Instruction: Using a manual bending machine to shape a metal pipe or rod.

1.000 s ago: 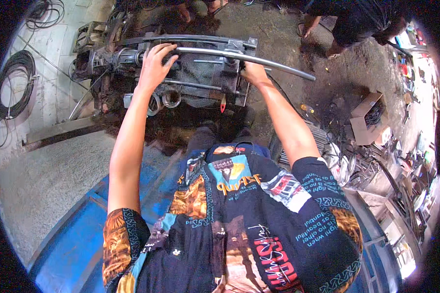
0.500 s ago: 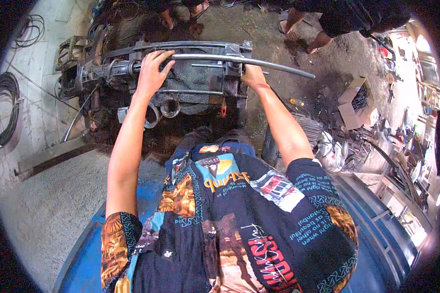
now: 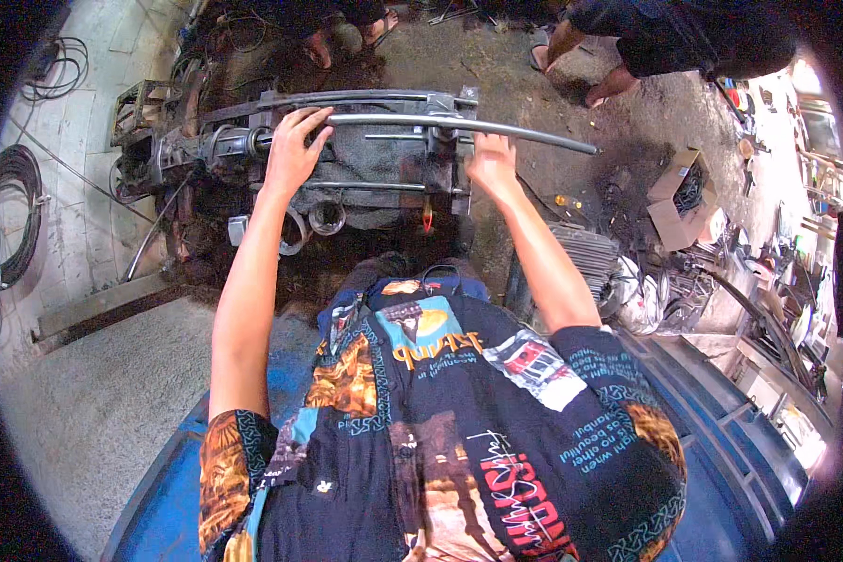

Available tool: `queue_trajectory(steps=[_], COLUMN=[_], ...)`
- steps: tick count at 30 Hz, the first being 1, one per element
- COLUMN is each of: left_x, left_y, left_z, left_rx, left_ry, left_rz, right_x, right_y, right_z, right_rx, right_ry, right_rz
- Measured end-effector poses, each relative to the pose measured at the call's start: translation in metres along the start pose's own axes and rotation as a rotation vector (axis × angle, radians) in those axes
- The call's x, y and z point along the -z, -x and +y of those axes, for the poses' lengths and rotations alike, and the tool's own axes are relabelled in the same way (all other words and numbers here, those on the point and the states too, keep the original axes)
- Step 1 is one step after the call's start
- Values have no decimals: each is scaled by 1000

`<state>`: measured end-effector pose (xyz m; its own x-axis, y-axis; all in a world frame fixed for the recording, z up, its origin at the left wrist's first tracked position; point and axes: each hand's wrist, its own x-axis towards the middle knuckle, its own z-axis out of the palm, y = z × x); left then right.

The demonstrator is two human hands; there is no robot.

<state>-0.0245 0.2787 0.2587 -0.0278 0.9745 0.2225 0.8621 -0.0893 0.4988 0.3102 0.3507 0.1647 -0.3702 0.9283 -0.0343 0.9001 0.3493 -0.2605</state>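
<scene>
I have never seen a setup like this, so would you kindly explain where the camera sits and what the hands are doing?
There is no robot here: these are a person's two bare hands. The view comes from a fisheye camera worn on the head, looking down, so straight edges bend near the rim.

A long grey metal bar runs across a dark metal machine and sticks out past its right side. The left hand is at the bar's left end; the right hand is just below the bar, near the machine's right edge. How firmly either grips is hard to tell.

To the right, an open cardboard box stands on the floor; at the far left is a coil of dark hose or cable.
</scene>
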Motion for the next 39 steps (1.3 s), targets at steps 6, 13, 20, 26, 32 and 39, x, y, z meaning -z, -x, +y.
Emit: queue_trajectory(steps=[6, 13, 20, 26, 32, 39], left_x=[-5, -15, 19, 20, 31, 20], left_y=[10, 33, 80, 88, 105, 102], left_z=[-5, -12, -36, -33, -55, -61], left_rx=[4, 104, 320, 341, 381, 359], left_ry=[-35, 66, 226, 322, 422, 412], left_rz=[94, 282, 447, 422, 424, 368], right_x=[137, 124, 125, 48, 105, 118], right_y=[16, 15, 51, -97, -54, 36], right_z=[-22, 15, -95, -32, 31, -54], right_rx=[348, 256, 263, 465, 31, -91], right_ry=[-419, -120, -337, -217, -51, -378], right_rz=[15, -76, -400, 7, -437, -473])
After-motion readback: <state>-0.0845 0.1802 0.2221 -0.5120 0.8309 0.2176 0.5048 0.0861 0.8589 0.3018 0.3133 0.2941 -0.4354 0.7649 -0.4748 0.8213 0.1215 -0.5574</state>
